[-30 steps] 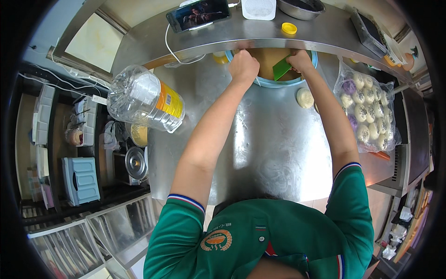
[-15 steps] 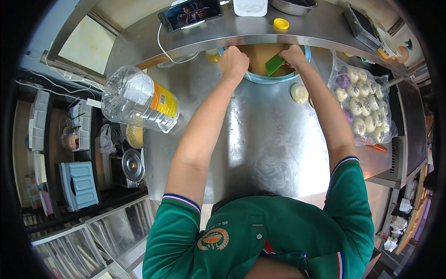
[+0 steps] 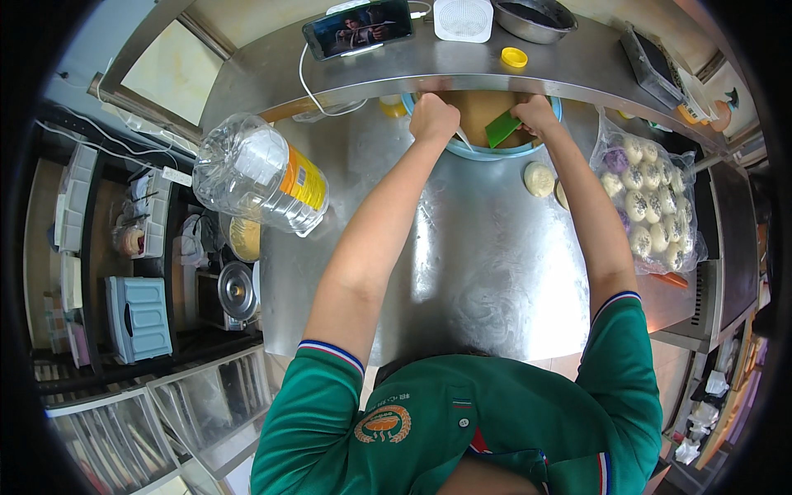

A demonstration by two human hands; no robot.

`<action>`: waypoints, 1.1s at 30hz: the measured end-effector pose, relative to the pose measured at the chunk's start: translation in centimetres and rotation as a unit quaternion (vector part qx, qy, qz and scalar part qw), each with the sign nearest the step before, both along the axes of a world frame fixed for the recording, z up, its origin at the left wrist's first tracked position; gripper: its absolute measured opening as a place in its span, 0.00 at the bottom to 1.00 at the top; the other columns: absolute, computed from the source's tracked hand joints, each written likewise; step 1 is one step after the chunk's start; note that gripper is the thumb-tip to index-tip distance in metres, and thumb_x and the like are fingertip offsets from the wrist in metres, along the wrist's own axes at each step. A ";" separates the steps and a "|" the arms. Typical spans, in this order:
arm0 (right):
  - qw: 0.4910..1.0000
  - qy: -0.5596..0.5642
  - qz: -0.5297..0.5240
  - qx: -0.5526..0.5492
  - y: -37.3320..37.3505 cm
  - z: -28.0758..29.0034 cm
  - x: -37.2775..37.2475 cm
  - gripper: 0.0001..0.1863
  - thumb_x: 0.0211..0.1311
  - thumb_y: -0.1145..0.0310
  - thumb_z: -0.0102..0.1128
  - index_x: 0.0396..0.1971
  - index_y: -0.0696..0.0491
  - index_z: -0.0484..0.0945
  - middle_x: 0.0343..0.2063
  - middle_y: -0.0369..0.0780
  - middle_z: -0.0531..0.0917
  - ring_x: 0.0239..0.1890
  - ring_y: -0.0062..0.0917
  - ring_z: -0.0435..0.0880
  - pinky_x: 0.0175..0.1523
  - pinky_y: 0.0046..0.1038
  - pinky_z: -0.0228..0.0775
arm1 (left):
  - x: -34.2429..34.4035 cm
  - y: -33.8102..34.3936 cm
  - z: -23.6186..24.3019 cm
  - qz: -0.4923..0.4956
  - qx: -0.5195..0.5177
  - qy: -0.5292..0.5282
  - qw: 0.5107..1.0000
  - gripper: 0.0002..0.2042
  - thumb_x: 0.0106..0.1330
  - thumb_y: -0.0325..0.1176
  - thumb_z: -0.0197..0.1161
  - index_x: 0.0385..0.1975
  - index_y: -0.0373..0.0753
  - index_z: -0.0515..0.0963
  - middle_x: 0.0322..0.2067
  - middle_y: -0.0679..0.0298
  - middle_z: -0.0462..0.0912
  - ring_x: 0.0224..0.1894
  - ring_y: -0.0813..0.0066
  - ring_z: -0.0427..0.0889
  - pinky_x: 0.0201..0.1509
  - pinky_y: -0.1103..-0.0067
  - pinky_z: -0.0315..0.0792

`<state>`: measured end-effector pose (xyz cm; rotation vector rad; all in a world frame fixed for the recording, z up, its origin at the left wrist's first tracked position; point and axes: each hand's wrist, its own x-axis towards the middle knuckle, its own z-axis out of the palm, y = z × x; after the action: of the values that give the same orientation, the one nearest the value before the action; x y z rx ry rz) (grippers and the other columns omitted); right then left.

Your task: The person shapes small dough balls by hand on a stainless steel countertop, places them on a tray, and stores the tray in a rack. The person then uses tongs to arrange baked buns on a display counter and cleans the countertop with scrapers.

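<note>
Under the shelf stands a light blue basin [image 3: 488, 155] holding a smooth tan mass [image 3: 478, 106]. My right hand [image 3: 536, 114] is closed around a green scraper [image 3: 502, 129], whose flat blade tilts down over the tan mass at the right side. At the basin's left rim my left hand [image 3: 435, 118] makes a fist. Beside its knuckles a pale, thin edge [image 3: 465, 139] shows; whatever the fist holds is hidden. Two round pale dough pieces, one of them a flat dough round [image 3: 539, 179], lie near my right forearm.
A big clear plastic bottle [image 3: 262, 177] lies left of my left arm. On the right is a bag of white and purple buns [image 3: 648, 198]. The metal shelf [image 3: 462, 74] overhangs the basin, carrying a phone [image 3: 359, 31], yellow cap [image 3: 513, 57] and metal bowl [image 3: 535, 18].
The whole view has shifted slightly. Both hands stay at the basin, the right one still gripping the scraper. A pale edge now shows beside my left fist.
</note>
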<state>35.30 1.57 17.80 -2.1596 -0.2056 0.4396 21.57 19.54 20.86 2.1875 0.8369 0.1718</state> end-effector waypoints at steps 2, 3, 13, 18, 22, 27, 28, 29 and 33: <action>1.000 0.006 0.004 -0.001 -0.2 0.1 -0.1 0.10 0.50 0.71 0.62 0.17 0.63 0.78 0.12 0.43 0.78 0.10 0.25 0.73 0.15 0.29 0.59 | 0.2 0.1 0.0 -0.003 -0.007 0.004 1.000 0.11 0.59 0.32 0.62 0.37 0.31 0.82 0.42 0.45 0.85 0.46 0.48 0.85 0.49 0.62 0.79; 1.000 0.007 0.000 -0.001 -0.2 0.2 -0.1 0.10 0.50 0.72 0.63 0.18 0.63 0.78 0.12 0.43 0.78 0.10 0.25 0.73 0.15 0.29 0.59 | 0.2 0.1 0.0 -0.004 -0.011 0.009 1.000 0.11 0.59 0.31 0.62 0.37 0.31 0.82 0.42 0.45 0.85 0.46 0.48 0.85 0.48 0.62 0.79; 1.000 0.022 0.006 -0.011 -0.4 0.9 -0.6 0.10 0.50 0.71 0.63 0.17 0.62 0.77 0.13 0.42 0.78 0.10 0.24 0.71 0.15 0.28 0.57 | 0.2 -0.1 0.1 -0.016 -0.017 0.001 1.000 0.11 0.59 0.30 0.61 0.38 0.31 0.82 0.42 0.45 0.85 0.46 0.47 0.85 0.49 0.62 0.78; 1.000 0.023 0.006 -0.015 -0.4 1.2 -0.9 0.08 0.50 0.72 0.63 0.19 0.60 0.77 0.13 0.41 0.77 0.09 0.21 0.67 0.12 0.25 0.52 | 0.4 0.1 -0.2 -0.010 -0.023 0.002 1.000 0.11 0.58 0.30 0.61 0.38 0.31 0.82 0.42 0.45 0.85 0.46 0.47 0.85 0.49 0.62 0.78; 1.000 0.016 0.003 -0.011 -0.2 1.3 -0.9 0.09 0.50 0.72 0.64 0.18 0.60 0.76 0.13 0.41 0.77 0.09 0.21 0.67 0.12 0.26 0.53 | 0.5 0.3 -0.4 -0.011 -0.022 0.000 1.000 0.12 0.58 0.29 0.61 0.38 0.31 0.82 0.42 0.45 0.85 0.46 0.47 0.85 0.49 0.62 0.78; 1.000 0.018 -0.004 -0.013 -0.2 1.2 -0.7 0.10 0.51 0.71 0.64 0.18 0.59 0.75 0.13 0.41 0.76 0.09 0.21 0.67 0.13 0.26 0.53 | 0.4 0.2 -0.2 -0.020 -0.010 0.007 1.000 0.12 0.58 0.30 0.61 0.39 0.31 0.83 0.43 0.45 0.85 0.46 0.48 0.85 0.50 0.62 0.78; 1.000 0.019 -0.007 -0.010 -0.2 1.1 -0.6 0.10 0.51 0.71 0.64 0.18 0.59 0.75 0.13 0.41 0.76 0.09 0.21 0.67 0.13 0.26 0.53 | 0.3 0.2 -0.2 -0.020 -0.010 0.003 1.000 0.12 0.58 0.30 0.61 0.38 0.31 0.83 0.43 0.45 0.85 0.46 0.48 0.85 0.50 0.62 0.78; 1.000 0.021 -0.010 -0.008 -0.2 1.1 -0.6 0.10 0.51 0.71 0.64 0.18 0.59 0.75 0.13 0.41 0.76 0.09 0.21 0.67 0.13 0.26 0.52 | 0.3 0.2 -0.2 -0.020 -0.009 0.001 1.000 0.12 0.58 0.30 0.61 0.38 0.31 0.83 0.43 0.45 0.85 0.46 0.48 0.85 0.50 0.62 0.78; 0.999 0.024 -0.019 0.007 -0.2 0.7 -0.7 0.10 0.51 0.71 0.64 0.17 0.59 0.75 0.13 0.41 0.76 0.09 0.22 0.67 0.13 0.26 0.52 | 0.5 0.3 -0.3 -0.011 -0.009 -0.001 1.000 0.11 0.58 0.30 0.61 0.37 0.32 0.83 0.41 0.46 0.86 0.46 0.48 0.85 0.49 0.62 0.78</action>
<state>34.65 1.36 18.54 -2.1324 -0.1393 0.4660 22.04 19.81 20.52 2.1777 0.8100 0.1543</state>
